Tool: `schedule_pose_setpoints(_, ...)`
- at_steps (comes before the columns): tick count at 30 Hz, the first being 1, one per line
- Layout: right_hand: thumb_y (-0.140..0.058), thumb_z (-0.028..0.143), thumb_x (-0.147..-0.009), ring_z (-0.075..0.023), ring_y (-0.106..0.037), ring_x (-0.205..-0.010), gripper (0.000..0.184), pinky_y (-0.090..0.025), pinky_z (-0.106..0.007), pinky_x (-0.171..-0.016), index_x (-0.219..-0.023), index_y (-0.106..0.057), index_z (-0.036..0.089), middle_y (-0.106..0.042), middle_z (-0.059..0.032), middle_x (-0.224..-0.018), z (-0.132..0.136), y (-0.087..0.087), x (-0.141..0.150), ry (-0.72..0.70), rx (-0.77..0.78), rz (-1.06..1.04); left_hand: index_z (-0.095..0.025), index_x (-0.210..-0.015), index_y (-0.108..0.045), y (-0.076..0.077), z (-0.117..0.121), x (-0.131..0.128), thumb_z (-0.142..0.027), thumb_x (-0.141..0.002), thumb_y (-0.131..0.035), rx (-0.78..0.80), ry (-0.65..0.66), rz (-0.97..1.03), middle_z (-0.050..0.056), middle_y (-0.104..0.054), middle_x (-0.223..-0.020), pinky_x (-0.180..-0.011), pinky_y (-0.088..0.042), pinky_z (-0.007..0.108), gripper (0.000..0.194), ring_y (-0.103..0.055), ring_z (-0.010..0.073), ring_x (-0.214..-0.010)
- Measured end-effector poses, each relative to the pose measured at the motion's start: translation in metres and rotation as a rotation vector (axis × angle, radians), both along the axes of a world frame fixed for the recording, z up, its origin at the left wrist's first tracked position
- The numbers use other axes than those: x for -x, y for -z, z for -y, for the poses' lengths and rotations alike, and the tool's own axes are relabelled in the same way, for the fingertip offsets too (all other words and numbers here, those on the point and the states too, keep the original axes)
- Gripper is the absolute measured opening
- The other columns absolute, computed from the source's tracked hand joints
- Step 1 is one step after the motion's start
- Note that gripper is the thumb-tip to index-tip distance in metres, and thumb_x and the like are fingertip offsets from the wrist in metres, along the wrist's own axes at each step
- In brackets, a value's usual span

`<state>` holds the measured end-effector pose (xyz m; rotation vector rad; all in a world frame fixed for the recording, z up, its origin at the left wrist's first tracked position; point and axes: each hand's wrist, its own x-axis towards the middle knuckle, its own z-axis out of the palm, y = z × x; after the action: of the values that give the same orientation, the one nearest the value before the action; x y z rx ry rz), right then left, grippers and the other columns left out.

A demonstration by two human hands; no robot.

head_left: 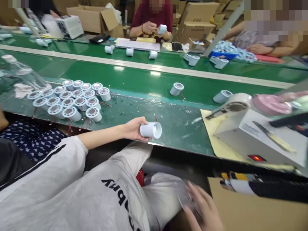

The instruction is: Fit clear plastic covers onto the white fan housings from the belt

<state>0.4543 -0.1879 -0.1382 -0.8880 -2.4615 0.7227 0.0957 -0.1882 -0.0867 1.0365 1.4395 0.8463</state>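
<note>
My left hand (134,128) is closed round a pale blue plastic cylinder housing (150,130), held on its side just above the bench's front edge. The cylinder's open end faces right, and a thin red wire shows behind it. Low in the view, my right hand (201,207) is smeared by motion over my lap. Its thumb and fingers curl about a greyish, see-through thing (189,200) too blurred to name. Left of my left hand, several similar cylinders (71,112) stand grouped on the bench, some with red wires trailing.
A green conveyor (134,75) runs behind the bench (178,128), carrying several cylinders and handled housings. On the right, a white machine (260,134) with a lit red switch bears a knife (274,136). A clear bottle (27,72) lies left. Co-workers sit across the line and beside me.
</note>
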Motion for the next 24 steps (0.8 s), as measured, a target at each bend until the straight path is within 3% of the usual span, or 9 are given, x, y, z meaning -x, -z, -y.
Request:
schedule_pose_setpoints(3,-0.058,0.036,-0.099,-0.0360,-0.066,-0.113,0.047,-0.063,-0.051,-0.087,-0.146,-0.056,0.035,-0.059,-0.0155,-0.130,0.010,-0.005,0.032,0.085,-0.332,-0.030,-0.015,-0.095,-0.062,0.023,0.004,-0.047,-0.061,-0.090,-0.043,0.183,0.222,0.354,0.006,-0.064,-0.073,-0.046,-0.043,0.026,0.051,-0.056,0.0155,-0.055)
schedule_pose_setpoints(5,-0.060,0.029,-0.098,-0.0358,-0.064,-0.113,0.042,-0.061,-0.051,-0.088,-0.140,-0.063,0.033,-0.056,-0.0172,-0.139,0.006,-0.008,0.054,0.152,-0.461,0.047,-0.015,-0.094,-0.065,0.031,0.006,-0.064,-0.060,-0.083,-0.059,0.223,0.341,0.369,0.002,-0.061,-0.070,-0.044,-0.037,0.023,0.047,-0.049,0.0118,-0.052)
schedule_pose_setpoints(7,-0.060,0.021,-0.095,-0.0352,-0.062,-0.113,0.034,-0.060,-0.050,-0.087,-0.126,-0.071,0.030,-0.056,-0.0163,-0.141,-0.001,-0.011,0.065,0.214,-0.462,0.116,-0.017,-0.093,-0.068,0.031,0.006,-0.071,-0.050,-0.078,-0.071,0.179,0.436,0.315,0.000,-0.062,-0.074,-0.049,-0.038,0.022,0.037,-0.051,0.0109,-0.058)
schedule_pose_setpoints(10,-0.065,0.016,-0.090,-0.0340,-0.062,-0.114,0.014,-0.061,-0.046,-0.086,-0.096,-0.076,0.024,-0.060,-0.0151,-0.134,-0.002,-0.014,0.062,0.195,-0.252,0.075,-0.019,-0.095,-0.073,0.024,0.007,-0.073,-0.036,-0.081,-0.072,-0.130,0.496,0.026,0.002,-0.067,-0.092,-0.073,-0.048,0.025,0.022,-0.060,0.0154,-0.082)
schedule_pose_setpoints(12,-0.071,0.023,-0.089,-0.0328,-0.064,-0.115,0.004,-0.061,-0.045,-0.087,-0.085,-0.073,0.022,-0.062,-0.0144,-0.128,0.002,-0.016,0.056,0.163,-0.058,-0.030,-0.020,-0.102,-0.074,0.020,0.009,-0.073,-0.034,-0.085,-0.071,-0.334,0.490,-0.164,0.005,-0.067,-0.101,-0.087,-0.048,0.030,0.022,-0.061,0.0193,-0.094)
schedule_pose_setpoints(13,-0.071,0.027,-0.089,-0.0316,-0.065,-0.113,0.008,-0.061,-0.044,-0.089,-0.083,-0.072,0.022,-0.063,-0.0139,-0.126,0.005,-0.016,0.054,0.158,0.033,-0.089,-0.020,-0.106,-0.074,0.020,0.010,-0.073,-0.037,-0.084,-0.073,-0.384,0.481,-0.206,0.006,-0.066,-0.103,-0.090,-0.048,0.032,0.027,-0.061,0.0207,-0.096)
schedule_pose_setpoints(17,-0.062,0.031,-0.096,-0.0246,-0.071,-0.100,0.023,-0.059,-0.040,-0.090,-0.077,-0.071,0.022,-0.068,-0.0109,-0.113,0.011,-0.021,0.051,0.214,0.280,-0.273,-0.022,-0.118,-0.074,0.032,0.011,-0.074,-0.050,-0.071,-0.088,-0.473,0.472,-0.205,0.007,-0.062,-0.104,-0.093,-0.050,0.038,0.056,-0.060,0.0236,-0.099)
schedule_pose_setpoints(21,-0.068,0.034,-0.091,-0.0244,-0.072,-0.094,0.029,-0.059,-0.035,-0.080,-0.064,-0.071,0.023,-0.074,-0.0086,-0.101,0.010,-0.023,0.051,0.339,0.423,-0.375,-0.026,-0.122,-0.075,0.049,0.007,-0.073,-0.047,-0.068,-0.091,-0.535,0.564,-0.172,0.013,-0.060,-0.125,-0.103,-0.049,0.047,0.061,-0.059,0.0300,-0.117)
schedule_pose_setpoints(24,-0.076,0.040,-0.086,-0.0266,-0.074,-0.095,0.031,-0.061,-0.037,-0.081,-0.060,-0.073,0.024,-0.076,-0.0081,-0.098,0.008,-0.020,0.050,0.398,0.569,-0.510,-0.026,-0.130,-0.071,0.050,0.008,-0.073,-0.042,-0.072,-0.090,-0.522,0.620,-0.088,0.015,-0.061,-0.138,-0.110,-0.047,0.048,0.062,-0.059,0.0320,-0.127)
